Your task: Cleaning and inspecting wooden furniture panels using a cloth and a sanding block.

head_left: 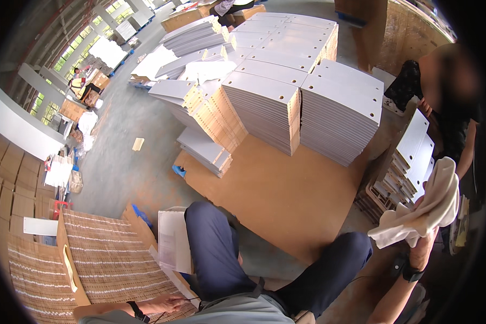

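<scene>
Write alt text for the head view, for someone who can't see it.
A seated person's right hand holds up a crumpled cream cloth, while the left hand is low, near packed brown pieces with white stripes. Ahead, stacks of grey panels with holes border a brown sheet.

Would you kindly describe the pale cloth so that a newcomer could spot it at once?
Start at the tall stacks of grey panels in the upper middle. Move down and right, past the smaller panel pile, to the person's right hand. The pale cloth is in its grasp, and its soft, crumpled folds set it apart from the stiff, flat panels nearby.
</scene>
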Demonstrator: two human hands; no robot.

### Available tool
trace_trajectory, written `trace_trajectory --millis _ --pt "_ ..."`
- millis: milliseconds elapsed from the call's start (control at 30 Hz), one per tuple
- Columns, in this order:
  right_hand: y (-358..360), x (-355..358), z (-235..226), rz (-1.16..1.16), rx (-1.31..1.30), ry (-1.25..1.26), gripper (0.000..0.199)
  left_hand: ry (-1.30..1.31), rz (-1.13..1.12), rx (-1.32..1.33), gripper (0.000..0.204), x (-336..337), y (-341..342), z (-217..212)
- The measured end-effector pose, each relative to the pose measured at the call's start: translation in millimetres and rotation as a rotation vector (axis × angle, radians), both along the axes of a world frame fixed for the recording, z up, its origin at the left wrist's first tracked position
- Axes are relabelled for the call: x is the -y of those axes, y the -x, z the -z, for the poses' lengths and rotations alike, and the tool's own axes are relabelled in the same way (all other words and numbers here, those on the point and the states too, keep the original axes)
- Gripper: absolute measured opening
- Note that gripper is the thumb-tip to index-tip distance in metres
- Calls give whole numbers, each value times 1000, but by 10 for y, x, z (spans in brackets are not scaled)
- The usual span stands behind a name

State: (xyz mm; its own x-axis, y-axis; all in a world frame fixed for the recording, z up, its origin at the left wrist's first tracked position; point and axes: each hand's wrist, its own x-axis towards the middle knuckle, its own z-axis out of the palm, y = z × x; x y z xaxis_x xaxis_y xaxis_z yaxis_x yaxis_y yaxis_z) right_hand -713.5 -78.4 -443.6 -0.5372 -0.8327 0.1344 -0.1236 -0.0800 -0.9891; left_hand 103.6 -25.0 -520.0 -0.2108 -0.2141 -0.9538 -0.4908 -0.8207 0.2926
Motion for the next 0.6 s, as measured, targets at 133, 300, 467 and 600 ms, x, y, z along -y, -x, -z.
trace_trajectory --millis 133,300,467,600 --pt "-71 491 -157 27 71 -6 53 143 285 30 48 259 178 -123" --pt "1144 -97 53 125 118 -22 49 -21 938 56 35 595 491 -459" --pt "2209 -2130 -619 532 -502 -144 49 -203 1183 -264 33 1533 -160 -541" --pt "-2091 -101 -1294 457 -540 -19 60 -385 1151 -308 32 1208 -646 -1154"
